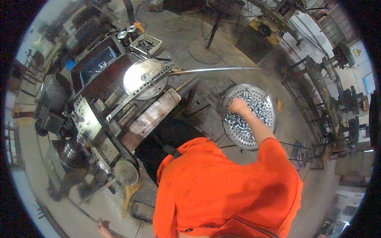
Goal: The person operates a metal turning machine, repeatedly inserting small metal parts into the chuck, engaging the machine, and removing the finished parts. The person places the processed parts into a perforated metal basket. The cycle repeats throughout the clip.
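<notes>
Bright orange short-sleeved shirt, bare forearm below the sleeve

Round tray (266, 92): perforated sheet metal, dull grey, filled w/ small bright metal pieces (254, 107), shiny & smooth; right hand (238, 106) bare skin, closed over them, sleeve (274, 158) matt orange cloth. Bending disc (143, 78) on the machine is polished metal, glossy w/ glare, the long rod (214, 70) off it smooth bright steel, the block (154, 113) below looks worn, rusty-brown & rough. Machine body (85, 119) = dark, greasy, matt metal; floor (186, 35) rough, stained concrete; handle (129, 196) at lower left pale wood, matt.
</notes>
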Demonstrator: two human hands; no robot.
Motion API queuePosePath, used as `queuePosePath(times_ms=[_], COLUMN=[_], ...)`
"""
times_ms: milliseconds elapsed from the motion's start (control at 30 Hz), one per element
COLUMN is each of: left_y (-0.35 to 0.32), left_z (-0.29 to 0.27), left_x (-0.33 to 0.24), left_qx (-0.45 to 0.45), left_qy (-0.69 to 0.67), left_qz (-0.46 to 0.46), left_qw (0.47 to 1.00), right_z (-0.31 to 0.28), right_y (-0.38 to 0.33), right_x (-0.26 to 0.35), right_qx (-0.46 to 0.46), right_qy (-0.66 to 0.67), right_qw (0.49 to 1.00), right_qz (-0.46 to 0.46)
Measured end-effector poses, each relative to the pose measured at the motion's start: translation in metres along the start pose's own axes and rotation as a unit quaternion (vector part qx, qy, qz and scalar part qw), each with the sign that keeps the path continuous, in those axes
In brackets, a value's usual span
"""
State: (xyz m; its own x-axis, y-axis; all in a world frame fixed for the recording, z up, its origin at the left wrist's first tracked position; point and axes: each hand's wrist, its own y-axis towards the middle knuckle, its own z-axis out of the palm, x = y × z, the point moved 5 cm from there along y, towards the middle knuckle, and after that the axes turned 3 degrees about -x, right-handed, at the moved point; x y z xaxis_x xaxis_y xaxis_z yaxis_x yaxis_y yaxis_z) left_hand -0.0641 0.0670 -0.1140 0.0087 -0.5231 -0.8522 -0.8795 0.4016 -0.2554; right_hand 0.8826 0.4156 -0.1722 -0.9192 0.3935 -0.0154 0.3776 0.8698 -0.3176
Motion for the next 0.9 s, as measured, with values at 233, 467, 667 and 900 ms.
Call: queuePosePath(times_ms=[233, 467, 667, 900], left_y=[-0.028, -0.148, -0.202, -0.258], left_z=[0.015, 0.062, 0.233, 0.340], left_x=[-0.037, -0.172, -0.268, -0.252], left_qx=[-0.012, -0.143, 0.243, 0.568], left_qy=[0.039, 0.437, -0.007, -0.270], left_qz=[0.016, 0.312, 0.244, 0.058], left_qw=[0.999, 0.831, 0.939, 0.776], right_z=[0.007, -0.051, -0.134, -0.196], right_y=[0.007, 0.015, -0.129, -0.261], right_x=[0.008, 0.079, 0.288, 0.395], right_qx=[0.045, -0.064, 0.119, -0.001], right_qy=[-0.019, 0.148, 0.385, 0.400], right_qw=[0.999, 0.918, 0.734, 0.535], right_qz=[0.005, -0.362, -0.546, -0.744])
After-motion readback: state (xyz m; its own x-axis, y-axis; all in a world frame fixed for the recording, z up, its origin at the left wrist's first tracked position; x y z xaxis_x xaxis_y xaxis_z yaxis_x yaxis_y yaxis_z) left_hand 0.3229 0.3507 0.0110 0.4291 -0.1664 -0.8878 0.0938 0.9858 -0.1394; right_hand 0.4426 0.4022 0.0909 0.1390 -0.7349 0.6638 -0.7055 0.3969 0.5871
